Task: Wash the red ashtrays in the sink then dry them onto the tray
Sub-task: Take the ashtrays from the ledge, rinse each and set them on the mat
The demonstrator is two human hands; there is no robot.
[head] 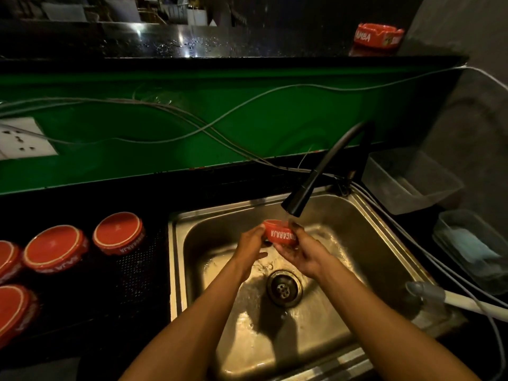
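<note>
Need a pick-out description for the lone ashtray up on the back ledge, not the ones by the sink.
Start at the steel sink and look up past the green wall panel to the wet black ledge above it. At the ledge's far right end, beside the grey wall, sits one red ashtray. Unlike the ashtrays turned bottom-up left of the sink, it stands rim-up, notches showing.

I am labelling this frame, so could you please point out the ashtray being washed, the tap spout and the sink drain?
held ashtray (280,235): head view, on its lettered side wall.
tap spout (297,200): head view, on the black nozzle end.
sink drain (284,288): head view, on the strainer centre.
</note>
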